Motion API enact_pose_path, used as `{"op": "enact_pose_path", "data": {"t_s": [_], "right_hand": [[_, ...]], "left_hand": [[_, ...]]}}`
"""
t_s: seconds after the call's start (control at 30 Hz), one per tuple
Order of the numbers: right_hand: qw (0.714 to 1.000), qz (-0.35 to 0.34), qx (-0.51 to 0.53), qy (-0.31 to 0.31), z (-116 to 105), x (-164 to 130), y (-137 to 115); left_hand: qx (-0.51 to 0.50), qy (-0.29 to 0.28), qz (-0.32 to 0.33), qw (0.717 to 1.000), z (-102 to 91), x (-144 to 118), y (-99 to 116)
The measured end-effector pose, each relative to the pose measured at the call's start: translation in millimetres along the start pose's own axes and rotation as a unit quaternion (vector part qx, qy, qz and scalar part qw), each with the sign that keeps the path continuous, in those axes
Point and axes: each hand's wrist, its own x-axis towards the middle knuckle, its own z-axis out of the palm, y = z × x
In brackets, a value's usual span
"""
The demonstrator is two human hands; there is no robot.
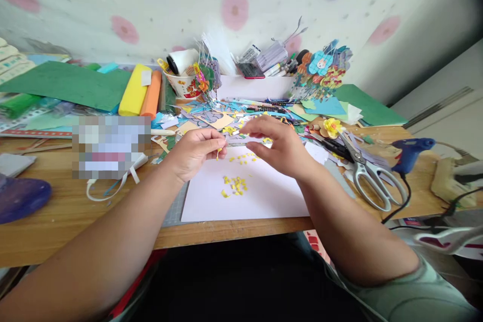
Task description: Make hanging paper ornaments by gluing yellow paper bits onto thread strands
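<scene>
My left hand (199,151) is closed, pinching a small thin stem with a bit of yellow paper (218,152) at its lower end. A little to the right, my right hand (277,143) is raised above the white sheet (264,201), its thumb and fingers apart, with nothing visible between them. Small yellow paper bits (236,186) lie in a loose pile on the sheet below the hands. More yellow bits (243,158) are scattered farther back, between the two hands.
Colourful paper scraps (211,115) cover the back of the table. Scissors (372,176), a blue glue gun (411,153) and a yellow paper flower (332,127) lie to the right. Yellow (134,93) and orange (151,95) rolls and a paper bucket (184,85) stand behind on the left.
</scene>
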Motion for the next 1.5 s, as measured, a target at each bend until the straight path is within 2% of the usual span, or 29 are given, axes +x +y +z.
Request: {"op": "enact_pose_path", "data": {"t_s": [0.07, 0.13, 0.2, 0.27, 0.5, 0.77, 0.87, 0.97, 1.1, 1.2, 1.3, 1.5], "right_hand": [[0.999, 0.013, 0.003, -0.034, -1, -15, -4], [0.993, 0.029, -0.011, -0.11, 4, -28, -7], [0.981, 0.038, -0.051, -0.182, 14, -37, -8], [0.971, 0.037, -0.099, -0.215, 23, -41, -7], [0.953, 0.022, -0.159, -0.258, 34, -40, -3], [0.952, 0.01, -0.155, -0.264, 37, -39, -1], [0.964, 0.02, -0.102, -0.247, 32, -40, -2], [0.98, 0.041, 0.005, -0.195, 22, -38, -5], [0.981, 0.073, 0.117, -0.133, 10, -18, -13], [0.987, 0.052, 0.122, -0.095, 10, 3, -16], [0.994, 0.018, 0.091, -0.062, 16, 17, -12], [0.995, 0.022, 0.099, -0.017, 33, 17, 3]], "left_hand": [[-0.01, 0.009, -0.005, 1.0, 0.7, 0, 1], [-0.015, 0.01, -0.008, 1.0, 1.5, -1, 1], [-0.018, 0.014, -0.009, 1.0, 2.0, -2, 2], [-0.02, 0.02, -0.008, 1.0, 2.1, -3, 3], [-0.02, 0.026, 0.015, 0.999, 2.0, -4, 6], [-0.022, 0.022, 0.009, 0.999, 2.8, -5, 5], [-0.015, 0.016, 0.004, 1.0, 2.8, -5, 4], [0.004, 0.005, 0.004, 1.0, 2.8, -6, 3], [0.021, -0.028, 0.001, 0.999, 3.8, -7, 2], [0.017, -0.035, 0.009, 0.999, 4.7, -8, 2], [-0.005, -0.013, 0.021, 1.0, 5.1, -8, 2], [0.007, 0.013, 0.031, 0.999, 4.6, -9, 2]]}}
